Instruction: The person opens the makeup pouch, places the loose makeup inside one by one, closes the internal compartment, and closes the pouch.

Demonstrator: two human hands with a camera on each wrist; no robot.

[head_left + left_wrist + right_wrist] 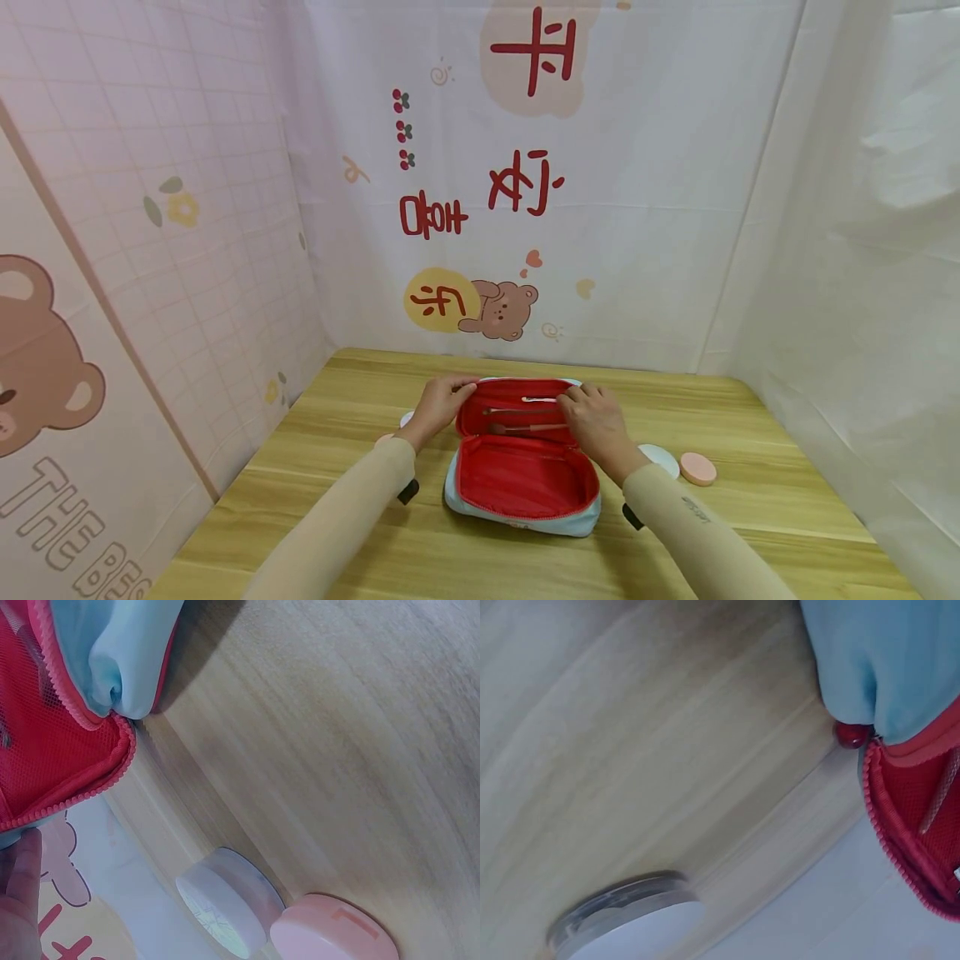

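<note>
A light-blue makeup bag (577, 526) with a red lining and red zipper stands unzipped on the table, its lid (480, 425) raised at the back. Inside the lid lie three makeup brushes (542, 400), one above another; red mesh (45, 750) shows there in the left wrist view. My left hand (437, 410) grips the lid's upper left corner, its fingers (26, 874) along the edge. At the lid's right edge, my right hand (597, 423) holds on with bent fingers, covering the brushes' right ends. The bag's lower compartment (525, 483) shows only red lining.
Left of the bag, a white round case (225, 900) and a pink case (330, 930) stand on the wooden table (360, 542). Beyond my right wrist are a white round case (658, 460) and a pink round one (698, 468). A printed cloth (637, 208) hangs behind.
</note>
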